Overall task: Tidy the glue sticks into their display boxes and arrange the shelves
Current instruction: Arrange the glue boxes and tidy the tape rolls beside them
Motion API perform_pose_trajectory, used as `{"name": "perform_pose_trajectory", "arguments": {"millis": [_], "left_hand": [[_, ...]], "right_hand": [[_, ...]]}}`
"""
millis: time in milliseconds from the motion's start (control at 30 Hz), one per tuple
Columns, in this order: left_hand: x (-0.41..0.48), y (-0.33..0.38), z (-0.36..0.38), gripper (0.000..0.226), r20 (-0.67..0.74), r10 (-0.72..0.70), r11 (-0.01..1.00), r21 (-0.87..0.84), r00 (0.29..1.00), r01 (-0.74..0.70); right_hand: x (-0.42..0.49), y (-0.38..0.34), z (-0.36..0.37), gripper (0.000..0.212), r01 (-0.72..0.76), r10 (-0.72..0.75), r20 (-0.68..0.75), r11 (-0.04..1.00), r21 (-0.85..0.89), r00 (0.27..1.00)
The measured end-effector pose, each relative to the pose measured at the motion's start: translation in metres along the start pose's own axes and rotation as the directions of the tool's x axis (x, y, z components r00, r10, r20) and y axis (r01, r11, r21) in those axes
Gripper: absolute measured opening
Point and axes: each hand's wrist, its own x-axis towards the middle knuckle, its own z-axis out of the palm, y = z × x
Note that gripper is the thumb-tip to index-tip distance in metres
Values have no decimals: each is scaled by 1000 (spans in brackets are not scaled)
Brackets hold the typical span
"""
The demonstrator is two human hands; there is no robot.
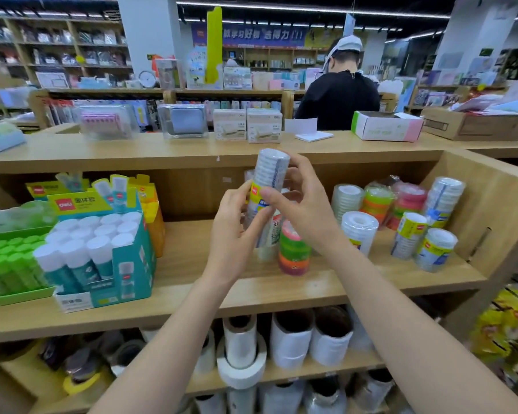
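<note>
Both hands hold a tall wrapped stack of clear tape rolls (271, 171) upright above the middle shelf (192, 264). My left hand (236, 228) grips its lower part from the left. My right hand (299, 204) grips it from the right, thumb across the yellow label. To the left stands a teal display box (126, 264) filled with white-capped glue sticks (93, 234). A green tray (16, 297) of green-capped glue sticks sits at the far left.
A stack of coloured tape rolls (295, 252) stands just below my hands. More tape stacks (410, 222) crowd the shelf's right end. An orange box (154, 216) stands behind the teal box. Large white rolls (290, 339) fill the lower shelf. A person (338, 94) in black stands beyond the counter.
</note>
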Motion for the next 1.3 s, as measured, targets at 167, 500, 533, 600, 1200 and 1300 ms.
{"name": "perform_pose_trajectory", "arguments": {"millis": [167, 500, 533, 600, 1200, 1300], "left_hand": [[7, 20, 36, 57, 115, 46, 998, 42, 992, -51], [26, 56, 167, 51, 387, 321, 906, 140, 864, -399], [27, 56, 180, 50, 424, 339, 890, 147, 840, -433], [28, 56, 204, 50, 491, 347, 842, 212, 799, -496], [20, 39, 248, 58, 769, 161, 693, 358, 619, -626], [17, 35, 250, 57, 763, 169, 714, 341, 624, -611]], "right_hand": [[-14, -2, -53, 64, -19, 14, -162, 999, -29, 987], [-38, 13, -208, 57, -149, -68, -561, 932, -332, 825], [-41, 17, -220, 57, -177, -77, -588, 915, -362, 805], [-46, 28, -241, 60, -246, -92, -636, 872, -423, 766], [-75, 117, -256, 61, -517, 165, -565, 659, -546, 808], [-75, 117, -256, 63, -519, 152, -562, 628, -580, 813]]}}
